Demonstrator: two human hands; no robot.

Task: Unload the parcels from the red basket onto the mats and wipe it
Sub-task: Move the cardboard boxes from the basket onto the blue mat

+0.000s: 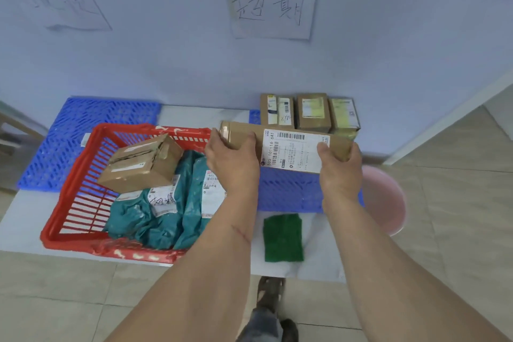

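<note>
Feet in dark shoes (pixel 270 297) are seen at the bottom edge, on the tiled floor (pixel 444 230). Just beyond them a green cloth (pixel 283 237) is laid flat on a white sheet (pixel 324 253), with a pink bucket (pixel 385 197) to its right. To the left, the red basket (pixel 72 203) is set on the same sheet; teal bagged parcels (pixel 163 214) and a brown box (pixel 141 164) are still held inside it. A long brown tube parcel (pixel 288 147) is gripped at both ends above the right blue mat (pixel 288 189): the left hand (pixel 231 164) is wrapped around its left end and the right hand (pixel 341 172) around its right end, thumbs pressed on top. Behind the tube, three small boxes (pixel 309 112) are lined up at the wall. A second blue mat (pixel 83 133) is seen behind the basket, and a handwritten paper sign (pixel 272 5) is taped to the wall.
</note>
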